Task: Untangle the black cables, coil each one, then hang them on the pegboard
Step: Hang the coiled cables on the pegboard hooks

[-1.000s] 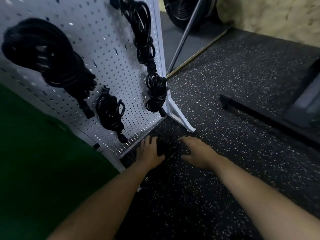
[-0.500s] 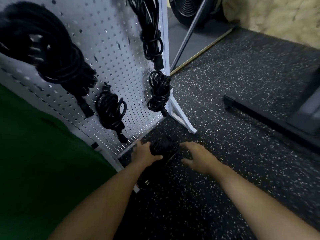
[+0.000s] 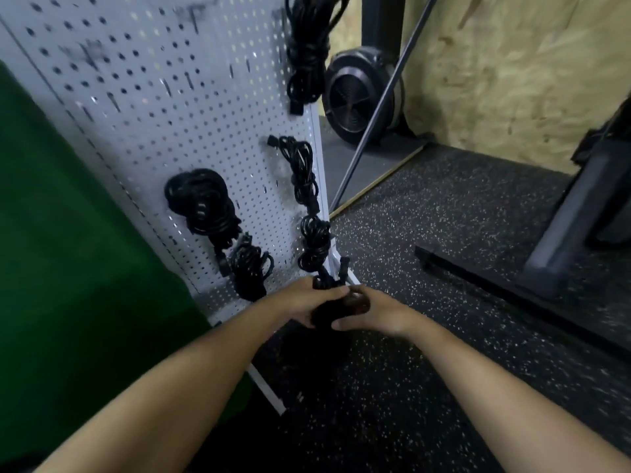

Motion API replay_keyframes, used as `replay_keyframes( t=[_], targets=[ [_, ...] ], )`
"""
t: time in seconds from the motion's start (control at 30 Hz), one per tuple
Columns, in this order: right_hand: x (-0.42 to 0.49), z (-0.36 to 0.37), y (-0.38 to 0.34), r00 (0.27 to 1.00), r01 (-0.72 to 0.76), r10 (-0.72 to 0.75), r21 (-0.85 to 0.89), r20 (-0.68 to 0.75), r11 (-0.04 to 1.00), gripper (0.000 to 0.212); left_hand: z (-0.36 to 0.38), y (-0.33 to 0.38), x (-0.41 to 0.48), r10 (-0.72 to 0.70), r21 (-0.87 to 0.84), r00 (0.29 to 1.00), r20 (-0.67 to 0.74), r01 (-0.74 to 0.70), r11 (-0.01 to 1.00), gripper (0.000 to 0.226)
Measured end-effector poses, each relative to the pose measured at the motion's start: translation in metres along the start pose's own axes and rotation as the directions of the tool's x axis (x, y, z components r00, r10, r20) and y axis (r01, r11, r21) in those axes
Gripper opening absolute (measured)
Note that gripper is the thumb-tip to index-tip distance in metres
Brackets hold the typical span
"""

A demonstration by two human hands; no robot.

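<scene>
Five black coils [image 3: 201,203] hang on the white pegboard [image 3: 153,107] in the upper left of the frame; a sixth cable [image 3: 324,314] is a dark bunch near the frame's centre, just below the board's lower right corner and above the speckled floor [image 3: 444,233]; it looks light, rubbery and limp, yet springy enough that loose loops would likely slip open, so the safest hold is probably round the waist of the bundle, with the heavier plug ends kept from swinging; the left hand [image 3: 297,300] curls round the bunch from the left, fingers over its top; the right hand [image 3: 379,314] closes on its right side, thumb underneath and fingers bent round it; both grip the cable, neither is spread; a plug [image 3: 343,266] stands up just above the fingers, though blur hides whether it belongs to the held cable or to the lowest hanging coil.
</scene>
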State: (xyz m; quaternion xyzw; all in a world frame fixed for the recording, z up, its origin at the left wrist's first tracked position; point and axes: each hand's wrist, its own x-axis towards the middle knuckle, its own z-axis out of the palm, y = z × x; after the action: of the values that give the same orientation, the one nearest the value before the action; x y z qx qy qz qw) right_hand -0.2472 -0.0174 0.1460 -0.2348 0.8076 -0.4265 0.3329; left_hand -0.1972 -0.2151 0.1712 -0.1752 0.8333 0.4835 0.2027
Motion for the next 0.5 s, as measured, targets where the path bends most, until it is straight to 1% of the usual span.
replay_keyframes(
  t=[0.03,0.1,0.13,0.17,0.2,0.23,0.3,0.33,0.4,0.47,0.5],
  targets=[
    [-0.007,-0.001,-0.011,0.998,0.048,-0.047,0.023,-0.028,0.999,0.044,-0.004,0.016,-0.013,0.045,-0.028,0.999,0.002,-0.044,0.999,0.047],
    [-0.022,-0.003,-0.032,0.972,0.168,-0.146,0.111,-0.182,0.979,0.044,-0.012,0.05,-0.039,0.142,-0.01,0.989,-0.046,-0.142,0.99,0.043],
    [-0.029,-0.005,-0.042,0.942,0.236,-0.181,0.172,-0.283,0.956,0.046,-0.016,0.068,-0.052,0.181,0.011,0.98,-0.084,-0.18,0.984,0.05],
    [-0.034,-0.009,-0.053,0.905,0.294,-0.194,0.227,-0.379,0.928,0.047,-0.021,0.086,-0.064,0.207,0.042,0.97,-0.127,-0.203,0.978,0.062],
    [-0.039,-0.013,-0.066,0.87,0.343,-0.195,0.272,-0.453,0.899,0.044,-0.028,0.104,-0.077,0.23,0.093,0.957,-0.179,-0.216,0.972,0.071],
    [-0.044,-0.017,-0.079,0.843,0.378,-0.188,0.306,-0.505,0.874,0.041,-0.037,0.12,-0.092,0.26,0.169,0.938,-0.23,-0.224,0.96,0.073],
    [-0.053,-0.027,-0.102,0.796,0.433,-0.184,0.331,-0.577,0.838,0.038,-0.058,0.15,-0.125,0.361,0.323,0.879,-0.312,-0.259,0.91,0.066],
    [-0.055,-0.031,-0.112,0.769,0.457,-0.192,0.315,-0.61,0.832,0.04,-0.07,0.161,-0.143,0.432,0.374,0.835,-0.34,-0.301,0.877,0.059],
    [-0.06,-0.038,-0.13,0.719,0.489,-0.222,0.251,-0.659,0.835,0.044,-0.094,0.176,-0.175,0.566,0.448,0.721,-0.4,-0.385,0.807,0.033],
    [-0.064,-0.042,-0.148,0.691,0.51,-0.24,0.226,-0.681,0.83,0.039,-0.114,0.182,-0.2,0.669,0.503,0.575,-0.472,-0.448,0.739,0.008],
    [-0.066,-0.043,-0.159,0.679,0.518,-0.248,0.211,-0.691,0.829,0.036,-0.123,0.184,-0.209,0.716,0.543,0.477,-0.51,-0.467,0.698,0.006]
  ],
)
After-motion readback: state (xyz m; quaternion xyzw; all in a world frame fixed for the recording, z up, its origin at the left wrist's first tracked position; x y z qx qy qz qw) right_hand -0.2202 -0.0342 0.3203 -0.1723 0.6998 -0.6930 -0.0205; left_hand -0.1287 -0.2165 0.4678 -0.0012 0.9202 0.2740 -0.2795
